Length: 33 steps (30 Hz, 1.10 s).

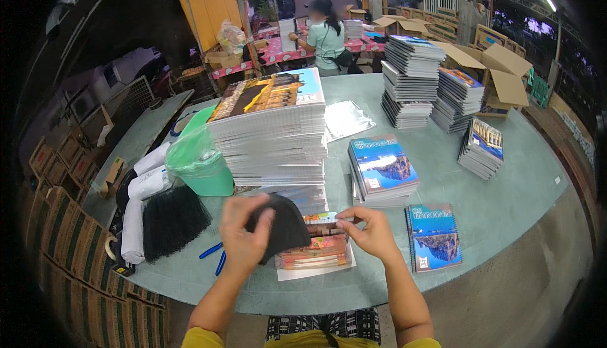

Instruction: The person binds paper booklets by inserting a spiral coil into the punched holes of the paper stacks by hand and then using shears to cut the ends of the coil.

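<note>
Your left hand [243, 231] grips a black mesh cover [284, 225], dark and curved, over a small stack of notebooks [316, 252] at the counter's [506, 209] near edge; your right hand [370, 231] pinches the stack's top edge; a tall pile [272, 136] stands behind

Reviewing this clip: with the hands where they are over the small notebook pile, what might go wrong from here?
The left hand holds a black fan-shaped bundle over the small notebook pile, hiding part of it, so the right hand at the pile's edge may misalign things. The tall notebook stack right behind looks slightly uneven; a bump might topple it. The blue pens lie near the table edge and might roll off.
</note>
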Each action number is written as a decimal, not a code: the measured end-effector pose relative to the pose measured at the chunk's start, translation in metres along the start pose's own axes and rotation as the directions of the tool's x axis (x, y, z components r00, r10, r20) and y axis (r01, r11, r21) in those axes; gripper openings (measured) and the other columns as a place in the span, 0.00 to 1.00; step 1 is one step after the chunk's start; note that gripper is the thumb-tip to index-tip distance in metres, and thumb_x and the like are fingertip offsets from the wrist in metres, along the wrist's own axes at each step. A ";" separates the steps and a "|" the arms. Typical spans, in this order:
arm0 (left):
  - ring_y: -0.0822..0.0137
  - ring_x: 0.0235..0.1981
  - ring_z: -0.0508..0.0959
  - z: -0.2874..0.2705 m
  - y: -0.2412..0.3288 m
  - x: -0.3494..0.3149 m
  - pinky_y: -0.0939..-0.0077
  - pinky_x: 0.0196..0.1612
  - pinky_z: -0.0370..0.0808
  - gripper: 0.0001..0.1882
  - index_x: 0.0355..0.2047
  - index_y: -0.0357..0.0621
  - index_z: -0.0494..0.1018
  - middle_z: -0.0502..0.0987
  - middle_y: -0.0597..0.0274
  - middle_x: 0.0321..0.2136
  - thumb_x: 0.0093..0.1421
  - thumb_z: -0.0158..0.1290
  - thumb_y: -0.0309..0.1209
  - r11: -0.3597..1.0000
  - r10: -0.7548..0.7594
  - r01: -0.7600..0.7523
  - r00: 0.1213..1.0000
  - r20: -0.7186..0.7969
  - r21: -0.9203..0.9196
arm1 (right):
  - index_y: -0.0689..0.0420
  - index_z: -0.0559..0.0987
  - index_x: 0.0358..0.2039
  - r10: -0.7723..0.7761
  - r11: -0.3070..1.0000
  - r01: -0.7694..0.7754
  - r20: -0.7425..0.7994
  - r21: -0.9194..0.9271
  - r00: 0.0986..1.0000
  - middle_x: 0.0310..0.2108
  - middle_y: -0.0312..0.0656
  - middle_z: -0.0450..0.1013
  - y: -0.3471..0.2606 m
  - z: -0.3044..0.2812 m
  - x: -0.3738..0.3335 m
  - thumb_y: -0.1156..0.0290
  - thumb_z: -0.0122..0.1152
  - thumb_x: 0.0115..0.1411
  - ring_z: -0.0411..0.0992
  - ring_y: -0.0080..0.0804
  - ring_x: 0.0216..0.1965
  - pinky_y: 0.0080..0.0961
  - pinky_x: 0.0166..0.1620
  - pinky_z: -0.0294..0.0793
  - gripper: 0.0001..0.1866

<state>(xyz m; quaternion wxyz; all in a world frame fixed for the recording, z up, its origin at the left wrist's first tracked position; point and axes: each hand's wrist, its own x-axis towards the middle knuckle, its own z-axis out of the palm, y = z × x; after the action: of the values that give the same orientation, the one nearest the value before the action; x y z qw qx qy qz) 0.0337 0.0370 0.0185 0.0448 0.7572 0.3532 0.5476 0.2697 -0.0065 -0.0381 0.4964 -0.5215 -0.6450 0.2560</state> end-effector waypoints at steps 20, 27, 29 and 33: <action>0.58 0.35 0.75 0.039 0.017 -0.034 0.65 0.34 0.72 0.13 0.37 0.46 0.75 0.72 0.55 0.31 0.48 0.58 0.26 0.999 0.037 -0.053 0.749 0.662 0.005 | 0.64 0.77 0.37 0.200 0.757 -0.107 -0.073 0.644 0.977 0.31 0.35 0.75 0.026 0.038 -0.013 0.55 0.44 0.66 0.68 0.18 0.34 0.18 0.40 0.66 0.23; 0.55 0.33 0.73 0.048 0.032 -0.017 0.68 0.36 0.71 0.13 0.37 0.43 0.75 0.71 0.54 0.29 0.48 0.56 0.22 0.998 0.061 -0.044 0.897 0.438 -0.050 | 0.65 0.77 0.38 0.236 0.732 -0.133 -0.066 0.668 0.970 0.29 0.35 0.74 0.041 0.043 -0.015 0.54 0.42 0.66 0.67 0.18 0.29 0.14 0.35 0.66 0.25; 0.53 0.34 0.73 0.051 0.028 -0.015 0.65 0.38 0.72 0.14 0.38 0.46 0.75 0.70 0.54 0.30 0.48 0.57 0.24 0.997 0.009 0.018 0.931 0.364 -0.070 | 0.66 0.77 0.38 0.158 0.788 -0.052 -0.119 0.614 0.980 0.28 0.33 0.73 0.035 0.045 -0.014 0.53 0.42 0.66 0.66 0.17 0.28 0.14 0.34 0.66 0.26; 0.53 0.38 0.73 0.060 0.018 -0.044 0.61 0.41 0.72 0.14 0.40 0.47 0.74 0.70 0.53 0.35 0.50 0.57 0.31 0.999 -0.008 0.030 0.853 0.522 -0.033 | 0.65 0.77 0.38 0.187 0.675 -0.042 -0.116 0.737 0.976 0.32 0.39 0.75 0.020 0.039 -0.016 0.56 0.46 0.65 0.70 0.23 0.36 0.22 0.43 0.67 0.23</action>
<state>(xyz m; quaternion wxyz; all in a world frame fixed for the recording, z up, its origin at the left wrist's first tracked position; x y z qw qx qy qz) 0.0877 0.0172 -0.0319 0.1593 0.8727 0.3244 0.3283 0.2425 -0.0071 -0.0757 0.7023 -0.3410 -0.4076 0.4737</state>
